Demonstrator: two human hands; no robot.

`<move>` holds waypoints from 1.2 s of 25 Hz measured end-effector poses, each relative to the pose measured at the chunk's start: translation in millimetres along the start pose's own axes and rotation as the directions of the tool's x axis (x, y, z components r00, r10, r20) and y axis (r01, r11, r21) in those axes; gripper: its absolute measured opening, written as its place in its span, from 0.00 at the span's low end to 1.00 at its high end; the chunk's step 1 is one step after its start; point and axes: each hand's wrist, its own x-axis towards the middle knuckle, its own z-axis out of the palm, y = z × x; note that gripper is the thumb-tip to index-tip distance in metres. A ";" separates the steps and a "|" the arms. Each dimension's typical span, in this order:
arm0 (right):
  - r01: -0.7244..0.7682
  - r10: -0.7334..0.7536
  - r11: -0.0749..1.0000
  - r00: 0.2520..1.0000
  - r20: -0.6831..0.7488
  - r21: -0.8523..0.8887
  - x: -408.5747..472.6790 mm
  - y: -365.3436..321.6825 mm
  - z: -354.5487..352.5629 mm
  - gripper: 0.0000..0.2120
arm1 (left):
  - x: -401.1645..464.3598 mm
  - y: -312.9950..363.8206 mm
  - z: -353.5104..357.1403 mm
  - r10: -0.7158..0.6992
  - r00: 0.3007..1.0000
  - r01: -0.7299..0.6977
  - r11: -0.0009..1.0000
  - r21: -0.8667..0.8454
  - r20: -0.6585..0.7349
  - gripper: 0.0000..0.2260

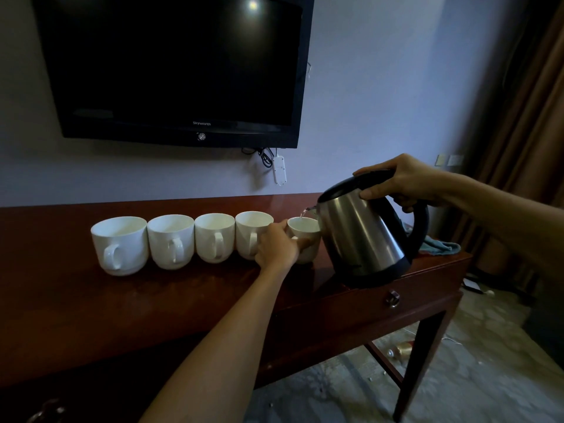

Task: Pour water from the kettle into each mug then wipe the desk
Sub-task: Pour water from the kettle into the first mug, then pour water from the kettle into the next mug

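Several white mugs stand in a row on the dark wooden desk point(76, 300), handles facing me. My left hand point(276, 247) grips the rightmost mug point(303, 228) by its handle side. My right hand point(403, 181) holds the steel kettle point(363, 239) by its black handle, tilted left, with a thin stream of water running from the spout into that mug. The other mugs, from the leftmost mug point(119, 244) to the one beside my left hand point(251, 228), look empty. A teal cloth point(439, 247) lies on the desk behind the kettle.
A black television point(177, 65) hangs on the wall above the desk, with a white power strip point(279, 169) and cables below it. The desk's right end has a drawer knob point(393, 298). Brown curtains point(525, 132) hang at the right. Small litter lies on the floor.
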 end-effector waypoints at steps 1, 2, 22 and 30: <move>0.001 -0.001 1.000 1.000 -0.001 -0.003 -0.2 -0.1 0.2 0.21 | -0.6 0.3 -0.4 -0.001 1.000 0.001 1.000 0.001 0.000 0.21; 0.000 0.000 1.000 1.000 -0.001 0.001 -0.2 -0.1 0.3 0.21 | -0.9 0.4 -0.5 -0.001 1.000 0.001 1.000 0.005 -0.001 0.21; 0.154 0.016 0.938 0.875 -0.484 0.310 -30.1 85.3 44.7 0.28 | -11.0 27.5 13.4 -0.082 0.993 0.092 0.990 0.108 -0.089 0.24; 0.177 0.001 0.951 0.817 -0.577 0.252 -11.0 96.0 61.7 0.32 | -3.2 42.6 41.0 -0.145 0.976 0.166 0.978 0.125 -0.165 0.24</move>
